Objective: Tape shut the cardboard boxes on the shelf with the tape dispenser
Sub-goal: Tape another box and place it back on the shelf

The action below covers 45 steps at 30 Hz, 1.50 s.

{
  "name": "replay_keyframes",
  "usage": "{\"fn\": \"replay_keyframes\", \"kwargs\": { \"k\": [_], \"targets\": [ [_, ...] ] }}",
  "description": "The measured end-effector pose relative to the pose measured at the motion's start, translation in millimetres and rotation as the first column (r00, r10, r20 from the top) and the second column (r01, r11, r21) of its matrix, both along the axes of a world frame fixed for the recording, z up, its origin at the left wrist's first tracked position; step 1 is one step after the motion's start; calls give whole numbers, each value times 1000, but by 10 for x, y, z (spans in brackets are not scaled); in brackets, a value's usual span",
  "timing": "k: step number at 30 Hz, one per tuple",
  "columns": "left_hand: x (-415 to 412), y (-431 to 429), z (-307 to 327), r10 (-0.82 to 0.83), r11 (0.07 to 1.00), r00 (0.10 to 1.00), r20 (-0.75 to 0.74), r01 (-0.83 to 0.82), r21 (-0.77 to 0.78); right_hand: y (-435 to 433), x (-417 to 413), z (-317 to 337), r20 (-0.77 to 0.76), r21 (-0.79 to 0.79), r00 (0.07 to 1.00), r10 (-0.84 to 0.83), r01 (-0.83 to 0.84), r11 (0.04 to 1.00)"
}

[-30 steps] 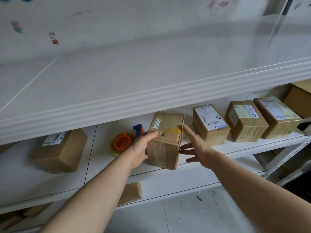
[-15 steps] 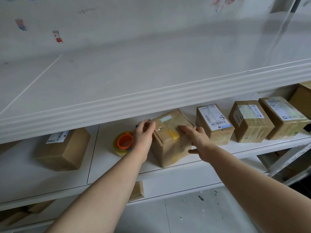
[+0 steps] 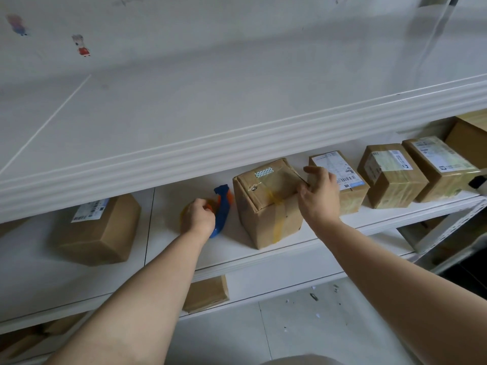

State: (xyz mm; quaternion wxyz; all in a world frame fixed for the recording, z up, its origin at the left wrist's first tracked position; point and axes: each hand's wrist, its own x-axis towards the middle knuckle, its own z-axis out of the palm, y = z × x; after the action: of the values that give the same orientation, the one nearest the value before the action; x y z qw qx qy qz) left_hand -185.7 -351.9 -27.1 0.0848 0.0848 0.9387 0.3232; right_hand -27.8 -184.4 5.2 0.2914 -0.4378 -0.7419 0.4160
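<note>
On the shelf [image 3: 166, 201], left hand [image 3: 197, 219] curled round the blue and orange tape dispenser [image 3: 222, 209], just left of a taped box [image 3: 266, 212]. Right hand [image 3: 320, 197] gripping that box's upper right edge, fingers bent. Further right, three labelled boxes [image 3: 392, 175] in a row; far left, a brown box [image 3: 97, 230] well apart.

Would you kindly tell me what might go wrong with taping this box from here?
1. The cardboard box stands near the shelf front edge; the right hand holds only its top right edge, so pressing tape may tip it off.
2. The left hand grips the tape dispenser at the roll, not the blue handle, so it may slip.
</note>
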Motion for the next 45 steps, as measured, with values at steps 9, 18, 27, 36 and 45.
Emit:
{"fn": "replay_keyframes", "kwargs": {
  "k": [9,18,27,36,45],
  "targets": [
    [-124,-8,34,-128,962,988,-82,144,234,-274,45,-75,-22,151,999,-43,46,987],
    [96,172,417,-690,655,594,-414,755,-8,-435,-110,13,252,314,962,102,-182,932],
    [155,211,471,-724,689,632,-279,634,-351,-267,-4,-40,384,290,851,358,-479,829],
    [360,244,448,-596,803,741,-310,537,-259,-96,-86,-22,495,185,753,434,-579,794],
    [355,95,431,-307,917,943,-127,329,227,-4,-197,11,493,199,724,483,-634,747]
  ]
}}
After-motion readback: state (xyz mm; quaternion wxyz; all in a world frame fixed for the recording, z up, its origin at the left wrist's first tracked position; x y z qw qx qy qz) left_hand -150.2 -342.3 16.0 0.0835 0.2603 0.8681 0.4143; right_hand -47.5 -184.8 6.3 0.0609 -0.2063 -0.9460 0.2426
